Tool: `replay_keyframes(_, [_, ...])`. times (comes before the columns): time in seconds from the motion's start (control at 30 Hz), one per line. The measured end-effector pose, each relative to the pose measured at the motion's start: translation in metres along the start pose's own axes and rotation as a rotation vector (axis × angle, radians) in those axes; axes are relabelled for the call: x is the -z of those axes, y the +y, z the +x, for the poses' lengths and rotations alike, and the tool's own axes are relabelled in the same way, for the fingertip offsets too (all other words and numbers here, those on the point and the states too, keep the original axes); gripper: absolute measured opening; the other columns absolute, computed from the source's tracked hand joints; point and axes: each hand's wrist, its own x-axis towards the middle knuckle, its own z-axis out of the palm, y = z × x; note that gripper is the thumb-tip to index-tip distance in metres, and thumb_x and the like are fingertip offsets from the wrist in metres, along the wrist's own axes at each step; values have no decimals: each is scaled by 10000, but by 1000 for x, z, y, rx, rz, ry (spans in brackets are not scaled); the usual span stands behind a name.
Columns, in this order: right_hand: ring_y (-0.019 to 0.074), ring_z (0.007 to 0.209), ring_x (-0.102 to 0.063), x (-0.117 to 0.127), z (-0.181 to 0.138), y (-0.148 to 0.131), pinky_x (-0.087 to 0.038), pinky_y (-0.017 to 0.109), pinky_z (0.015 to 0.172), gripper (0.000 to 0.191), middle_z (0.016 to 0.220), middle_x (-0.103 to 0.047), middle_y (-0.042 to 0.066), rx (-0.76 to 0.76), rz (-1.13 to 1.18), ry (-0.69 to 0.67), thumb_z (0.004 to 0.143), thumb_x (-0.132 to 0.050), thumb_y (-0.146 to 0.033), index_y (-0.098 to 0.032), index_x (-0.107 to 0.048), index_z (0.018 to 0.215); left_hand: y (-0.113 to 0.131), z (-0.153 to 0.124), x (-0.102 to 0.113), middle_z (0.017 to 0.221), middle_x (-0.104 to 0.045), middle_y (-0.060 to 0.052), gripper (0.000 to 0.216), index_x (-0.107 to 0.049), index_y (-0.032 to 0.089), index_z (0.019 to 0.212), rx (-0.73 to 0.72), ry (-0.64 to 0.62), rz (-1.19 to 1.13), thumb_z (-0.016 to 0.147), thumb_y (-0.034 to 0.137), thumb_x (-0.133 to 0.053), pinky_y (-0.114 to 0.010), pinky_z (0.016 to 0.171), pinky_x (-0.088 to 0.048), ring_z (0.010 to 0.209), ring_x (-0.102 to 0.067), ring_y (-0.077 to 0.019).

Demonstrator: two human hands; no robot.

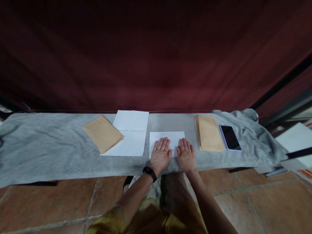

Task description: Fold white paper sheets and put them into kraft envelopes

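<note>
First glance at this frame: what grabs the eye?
The left hand and right hand lie flat on a folded white sheet at mid-table, on grey cloth. Right of it: a stack of brown envelopes and a phone. Left of it: a single brown envelope on a larger white sheet.

Behind: dark red curtain [146, 48]. Long grey cloth-covered bench [33, 153]. Terracotta tile floor [27, 216], pale grout lines. Dim light.
</note>
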Motion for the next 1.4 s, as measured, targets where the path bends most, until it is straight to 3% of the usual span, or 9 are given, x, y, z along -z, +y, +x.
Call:
replay_keyframes(0.4, [282,1429,-372,2,-7,17,-233,480,1180,566,1550,-434,115,-88,-7,5,1036,-205,-362,-134,-394,1518,0,-1,-2,1595,-359,-70,558,-385,147,1515,-3,20,-8,1017,396,-347,-469,1246,-170,1499,-267,-241])
replay_keyframes(0.63, [299,1417,-386,5,-5,21,-290,520,1154,524,1511,-470,167,-138,85,77,1008,-282,-304,-101,-473,1451,0,-1,-3,1601,-346,-74,561,-385,153,1517,0,17,-2,1012,397,-355,-481,1244,-169,1501,-261,-244])
replay_keyframes(0.8, [258,1435,-361,4,3,13,-335,499,1151,493,1518,-462,163,-8,213,95,1006,-301,-272,-100,-480,1432,3,0,0,1596,-355,-83,563,-391,145,1516,4,0,2,1005,381,-363,-489,1245,-165,1503,-253,-251])
replay_keyframes(1.03, [209,1432,-375,2,22,-18,-287,427,1187,489,1520,-469,145,167,250,-70,1035,-270,-281,-89,-497,1423,2,0,5,1595,-358,-95,564,-372,112,1520,2,-55,11,989,302,-358,-481,1246,-156,1510,-229,-258])
replay_keyframes(1.4, [220,1446,-346,6,25,-27,-216,469,1193,474,1563,-416,106,214,103,-138,1048,-282,-289,-190,-467,1473,-1,0,7,1582,-391,-86,556,-370,140,1523,5,-38,-31,975,223,-330,-461,1250,-167,1505,-248,-220])
